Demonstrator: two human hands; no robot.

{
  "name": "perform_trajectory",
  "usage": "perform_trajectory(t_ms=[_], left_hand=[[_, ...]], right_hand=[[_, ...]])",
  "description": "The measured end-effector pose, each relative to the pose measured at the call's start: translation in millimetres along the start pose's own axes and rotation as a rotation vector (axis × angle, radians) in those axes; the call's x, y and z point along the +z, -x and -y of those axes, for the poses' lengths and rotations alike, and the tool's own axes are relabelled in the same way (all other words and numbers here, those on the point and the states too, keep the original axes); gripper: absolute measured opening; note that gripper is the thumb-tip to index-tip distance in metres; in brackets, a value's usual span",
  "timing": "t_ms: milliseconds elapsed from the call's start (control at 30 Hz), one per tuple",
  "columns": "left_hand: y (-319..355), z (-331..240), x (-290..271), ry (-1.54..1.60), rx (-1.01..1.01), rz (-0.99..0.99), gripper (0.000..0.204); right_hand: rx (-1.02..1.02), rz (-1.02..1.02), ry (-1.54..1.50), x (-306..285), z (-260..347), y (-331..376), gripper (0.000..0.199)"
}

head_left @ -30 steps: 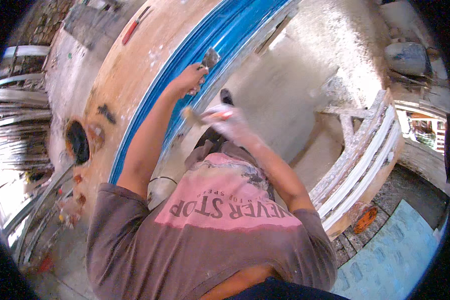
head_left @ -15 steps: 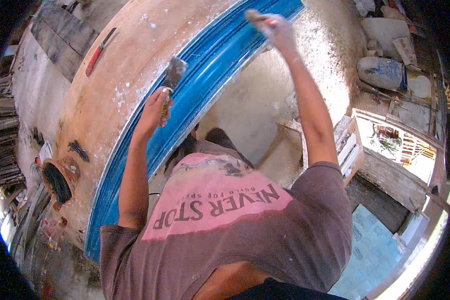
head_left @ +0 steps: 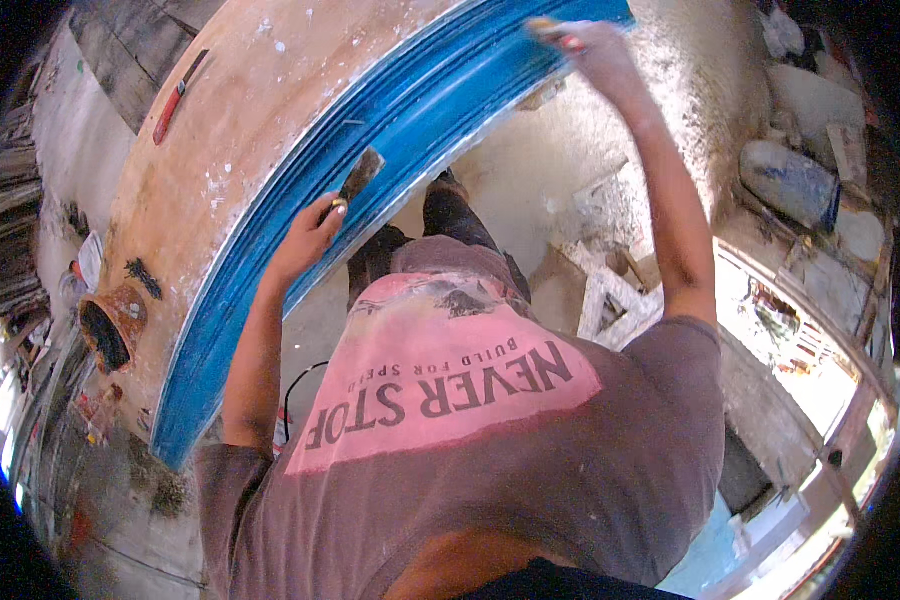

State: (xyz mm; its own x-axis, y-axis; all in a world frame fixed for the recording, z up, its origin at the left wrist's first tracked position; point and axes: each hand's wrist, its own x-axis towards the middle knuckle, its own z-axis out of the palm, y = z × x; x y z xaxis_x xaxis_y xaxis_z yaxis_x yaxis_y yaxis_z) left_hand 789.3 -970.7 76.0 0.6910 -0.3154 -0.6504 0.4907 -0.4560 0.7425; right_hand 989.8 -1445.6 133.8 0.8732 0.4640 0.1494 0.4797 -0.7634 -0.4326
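Blue frame (head_left: pixel 410 130) curves above the person. Left hand (head_left: pixel 308 232), fingers wrapped around a scraper (head_left: pixel 358 178), holds the blade on the frame; better keep it flat. Right hand (head_left: pixel 595 45) pinches something small at the frame's upper edge.

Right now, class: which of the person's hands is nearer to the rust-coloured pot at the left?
Left. The left hand, gripping a brush, is nearer the pot; the right hand reaches far up the blue band.

I am seeing my left hand (head_left: pixel 305 235) holding a scraper (head_left: pixel 358 178) against the arched frame (head_left: pixel 300 190), with my right hand (head_left: pixel 595 45) lying farther right, up on the same frame. A pot (head_left: pixel 110 325) is sitting left of the frame, and a sack (head_left: pixel 790 185) is lying far right
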Motion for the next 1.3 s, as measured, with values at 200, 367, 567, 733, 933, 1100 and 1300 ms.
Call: perform_trajectory(t_ms=[200,367,567,733,933,1100,1300], left_hand=[[1.6,-15.0,20.2,0.033,-0.162,-0.025,0.028],[2.9,-45.9,45.6,0.134,-0.209,-0.109,0.023],[-5.5,-53.5,66.1,0.229,-0.148,-0.211,0.022],[-0.7,-61.8,74.4,0.387,-0.146,-0.406,0.021],[-13.7,-74.6,84.3,0.434,-0.016,-0.487,0.021],[-69.5,-111.7,120.6,0.355,0.096,-0.254,0.035],[-197.3,-160.2,172.2,-0.024,0.208,-0.148,0.038]], right_hand=[[-0.187,0.36,-0.356,92.4,103.9,37.9,0.016],[0.166,-0.142,-0.461,5.2,-116.4,48.0,0.02],[0.151,-0.311,-0.305,-45.1,-100.1,-8.6,0.022],[0.195,0.244,-0.525,25.1,14.3,27.4,0.015],[0.441,-0.225,0.0,-52.1,-221.1,29.5,0.016],[0.459,-0.322,-0.474,-51.5,-185.0,9.0,0.022],[0.577,-0.718,-0.291,-43.2,-189.1,95.1,0.017]])
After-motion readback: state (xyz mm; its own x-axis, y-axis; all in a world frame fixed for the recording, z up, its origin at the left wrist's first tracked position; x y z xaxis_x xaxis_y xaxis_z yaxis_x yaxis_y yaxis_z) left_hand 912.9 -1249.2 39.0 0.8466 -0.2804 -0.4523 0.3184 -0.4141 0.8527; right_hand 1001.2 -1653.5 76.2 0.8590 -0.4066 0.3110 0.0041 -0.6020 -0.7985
